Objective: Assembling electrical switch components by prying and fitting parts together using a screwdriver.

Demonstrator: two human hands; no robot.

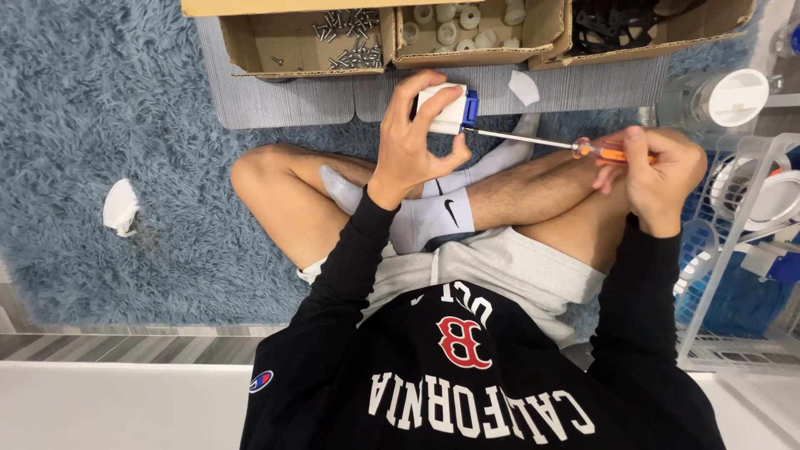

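One head-worn camera looks steeply down, close over the lap, probably tilted slightly forward.

Screwdriver handle [617, 152] mostly hidden in right hand [662, 171].

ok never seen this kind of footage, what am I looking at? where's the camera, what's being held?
There is no machine here: a person sits cross-legged on a blue shaggy rug, filmed by one camera worn on the head, looking down. The left hand grips a small white and blue block. The right hand holds an orange-handled screwdriver, its tip at the block's blue end. Ahead lie open cardboard boxes: one with screws, one with white round parts, one with black parts. A white wire rack stands to the right.
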